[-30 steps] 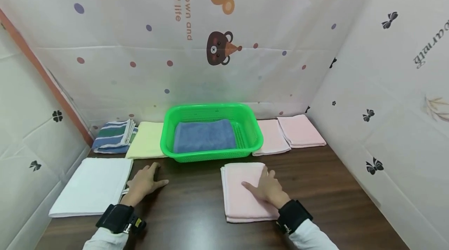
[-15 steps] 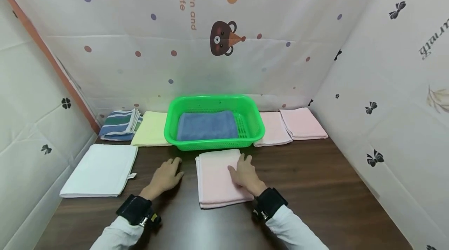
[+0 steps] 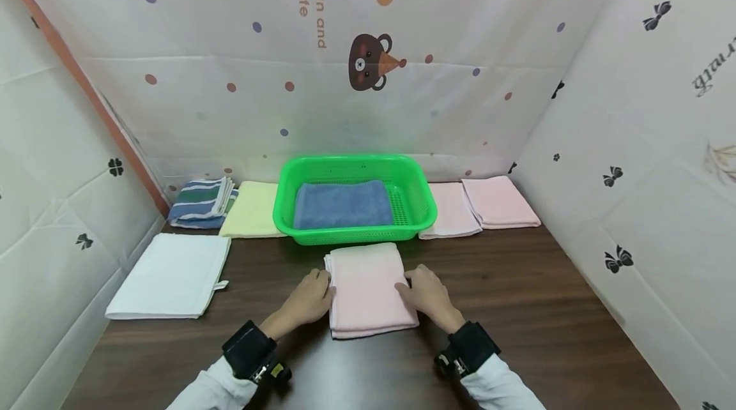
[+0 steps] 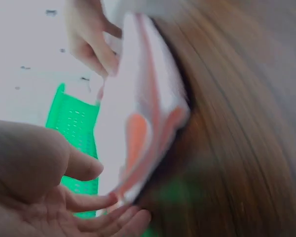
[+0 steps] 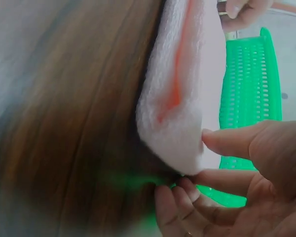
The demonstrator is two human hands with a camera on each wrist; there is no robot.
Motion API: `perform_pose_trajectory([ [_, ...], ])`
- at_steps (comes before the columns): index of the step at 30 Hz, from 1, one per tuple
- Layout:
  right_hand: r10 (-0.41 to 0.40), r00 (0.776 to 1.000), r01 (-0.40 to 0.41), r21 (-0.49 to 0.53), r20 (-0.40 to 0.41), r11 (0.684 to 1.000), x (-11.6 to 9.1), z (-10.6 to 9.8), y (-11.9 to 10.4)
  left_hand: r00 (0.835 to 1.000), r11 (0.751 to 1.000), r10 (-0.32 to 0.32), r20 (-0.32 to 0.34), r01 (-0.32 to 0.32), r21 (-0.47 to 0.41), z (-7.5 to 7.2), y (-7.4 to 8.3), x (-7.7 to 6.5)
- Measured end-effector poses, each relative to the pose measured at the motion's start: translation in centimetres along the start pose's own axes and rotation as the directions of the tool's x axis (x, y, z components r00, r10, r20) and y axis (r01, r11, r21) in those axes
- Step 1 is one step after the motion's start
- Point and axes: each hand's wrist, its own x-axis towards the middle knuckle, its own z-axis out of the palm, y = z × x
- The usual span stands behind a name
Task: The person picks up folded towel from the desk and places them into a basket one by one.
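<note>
A folded pale pink towel (image 3: pixel 370 292) lies on the table in front of the basket, its layered edge facing the person in both wrist views. My left hand (image 3: pixel 310 298) grips its left edge, thumb above and fingertips (image 4: pixel 130 217) at the side and underneath. On the opposite edge, my right hand (image 3: pixel 428 298) pinches the towel between thumb and fingers (image 5: pixel 232 180). Behind it stands a green plastic basket (image 3: pixel 428 215) with a folded blue towel (image 3: pixel 345 204) inside.
A white folded towel (image 3: pixel 172 276) lies at the left. Behind it are a striped towel (image 3: pixel 201 202) and a yellow towel (image 3: pixel 251 209). Two more pink towels, one nearer the basket (image 3: pixel 451 209) and one farther right (image 3: pixel 500 202), lie near the printed back sheet (image 3: pixel 322 110).
The pink towel has slid left to the middle, in front of the basket, with the right hand on it. My left hand has moved right from beside the white towel to the pink towel's left edge.
</note>
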Motion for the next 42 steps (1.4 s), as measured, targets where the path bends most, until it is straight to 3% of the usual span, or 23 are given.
perform_pose_trajectory([
  [3,-0.008,1.000,0.009,0.035,-0.029,0.999,0.3,0.6,-0.1,0.996,0.981,-0.079,0.040,0.085,-0.175,-0.3,0.3,0.1],
  [5,0.000,0.999,0.002,0.063,-0.035,0.998,0.6,0.9,-0.2,0.983,0.926,-0.162,0.085,0.181,-0.330,-0.5,0.4,0.1],
  [6,0.009,1.000,-0.006,0.079,-0.028,0.997,0.8,1.0,-0.3,0.972,0.875,-0.204,0.118,0.235,-0.423,-0.6,0.4,0.1],
  [8,0.017,1.000,-0.015,0.098,-0.015,0.995,1.0,1.2,-0.4,0.942,0.739,-0.283,0.181,0.334,-0.585,-0.7,0.4,0.3],
  [10,0.032,0.999,-0.033,0.118,0.012,0.992,1.1,1.1,-0.6,0.916,0.619,-0.327,0.234,0.394,-0.679,-0.8,0.4,0.5],
  [12,0.043,0.998,-0.048,0.132,0.037,0.990,1.2,1.1,-0.8,0.900,0.546,-0.348,0.262,0.421,-0.724,-1.0,0.3,0.8],
  [16,0.083,0.993,-0.094,0.143,0.081,0.985,1.2,0.7,-1.1,0.887,0.504,-0.359,0.292,0.447,-0.739,-1.5,-0.1,1.4],
  [20,0.116,0.987,-0.133,0.158,0.107,0.978,1.1,0.4,-1.1,0.852,0.419,-0.381,0.358,0.505,-0.755,-1.6,-0.4,1.8],
  [22,0.120,0.986,-0.139,0.172,0.113,0.975,1.2,0.5,-0.9,0.837,0.391,-0.394,0.379,0.526,-0.755,-1.4,-0.6,1.9],
  [23,0.120,0.986,-0.139,0.176,0.115,0.975,1.2,0.6,-0.8,0.833,0.393,-0.401,0.381,0.532,-0.750,-1.2,-0.6,2.0],
  [25,0.119,0.986,-0.140,0.183,0.121,0.973,1.3,0.7,-0.5,0.840,0.440,-0.397,0.369,0.527,-0.727,-1.1,-0.8,1.8],
  [27,0.119,0.984,-0.144,0.199,0.136,0.969,1.3,0.8,-0.3,0.858,0.534,-0.401,0.322,0.504,-0.679,-1.0,-0.9,1.5],
  [30,0.112,0.978,-0.153,0.238,0.176,0.959,1.2,0.6,-0.1,0.891,0.701,-0.403,0.208,0.447,-0.556,-1.2,-0.9,1.1],
  [32,0.104,0.970,-0.165,0.282,0.218,0.945,1.2,0.2,0.0,0.899,0.757,-0.407,0.163,0.432,-0.490,-1.3,-1.0,0.8],
  [34,0.104,0.958,-0.194,0.337,0.268,0.921,1.2,-0.3,0.1,0.899,0.770,-0.404,0.167,0.433,-0.469,-1.4,-1.1,0.7],
  [38,0.107,0.936,-0.251,0.426,0.334,0.869,1.6,-1.1,0.5,0.891,0.736,-0.390,0.232,0.453,-0.503,-1.3,-1.3,0.9],
  [42,0.125,0.929,-0.295,0.493,0.349,0.819,2.3,-1.1,1.1,0.894,0.736,-0.378,0.243,0.449,-0.508,-1.0,-1.2,1.2],
])
